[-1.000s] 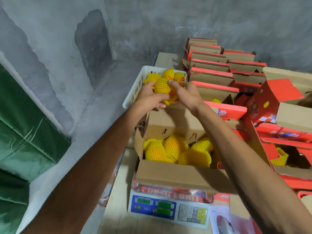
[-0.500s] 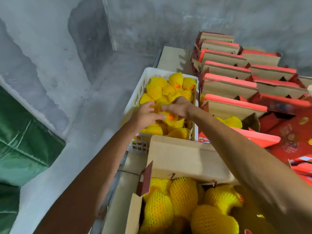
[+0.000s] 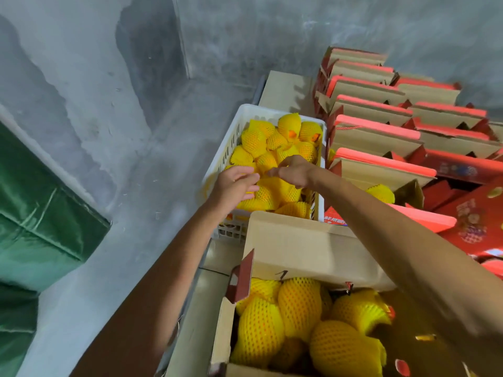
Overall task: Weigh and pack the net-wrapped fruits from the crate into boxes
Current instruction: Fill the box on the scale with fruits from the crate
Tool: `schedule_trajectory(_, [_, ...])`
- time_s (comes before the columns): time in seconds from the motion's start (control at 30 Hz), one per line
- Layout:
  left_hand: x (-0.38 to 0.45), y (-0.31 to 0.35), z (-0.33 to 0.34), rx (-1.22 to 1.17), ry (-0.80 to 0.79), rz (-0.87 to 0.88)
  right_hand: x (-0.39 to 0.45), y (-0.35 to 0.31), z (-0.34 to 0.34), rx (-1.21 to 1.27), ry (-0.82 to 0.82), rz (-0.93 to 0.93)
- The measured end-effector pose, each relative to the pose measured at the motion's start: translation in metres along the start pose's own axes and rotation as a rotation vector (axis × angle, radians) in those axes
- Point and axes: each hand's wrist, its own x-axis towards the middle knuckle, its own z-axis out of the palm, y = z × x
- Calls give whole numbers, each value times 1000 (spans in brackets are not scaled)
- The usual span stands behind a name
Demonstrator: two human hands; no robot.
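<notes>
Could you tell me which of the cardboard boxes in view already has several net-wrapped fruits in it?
The open brown box nearest the camera, just in front of the white crate. It holds several net-wrapped fruits; the red-edged boxes to the right show one at most.

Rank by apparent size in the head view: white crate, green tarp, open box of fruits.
1. green tarp
2. open box of fruits, though nearness to the camera enlarges it
3. white crate

Yellow foam-net sleeves (image 3: 298, 303) look soft and meshed, the crate (image 3: 231, 137) white plastic, the box (image 3: 307, 248) matt cardboard.
</notes>
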Motion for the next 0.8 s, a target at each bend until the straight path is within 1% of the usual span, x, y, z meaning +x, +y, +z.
schedule_trajectory(0.07, [-22, 11, 1, 7, -28, 29, -23, -2, -9, -8, -27, -6])
schedule_trajectory(0.17, [-62, 26, 1, 36, -76, 87, -66, 1, -18, -9, -111, 3])
schedule_trajectory(0.23, [-93, 33, 2, 73, -101, 129, -95, 8, -20, -78, -132, -13])
schedule_trajectory(0.3, [-122, 34, 3, 117, -105, 167, -123, 19, -21, -182, -91, -39])
schedule_trajectory(0.33, [-136, 34, 4, 136, -101, 190, -135, 25, -21, -195, -75, -50])
schedule_trajectory(0.43, [-169, 33, 10, 180, -70, 248, -169, 39, -21, -123, -92, -68])
schedule_trajectory(0.53, [-197, 29, 20, 226, -32, 285, -192, 46, -18, -124, -96, -94])
schedule_trajectory(0.67, [-225, 19, 31, 370, 15, 370, -213, 62, -4, -87, -69, -231])
schedule_trajectory(0.73, [-234, 16, 33, 465, 33, 412, -220, 68, 2, -105, -7, -269])
schedule_trajectory(0.8, [-245, 14, 37, 643, 60, 460, -228, 72, 4, -129, 79, -305])
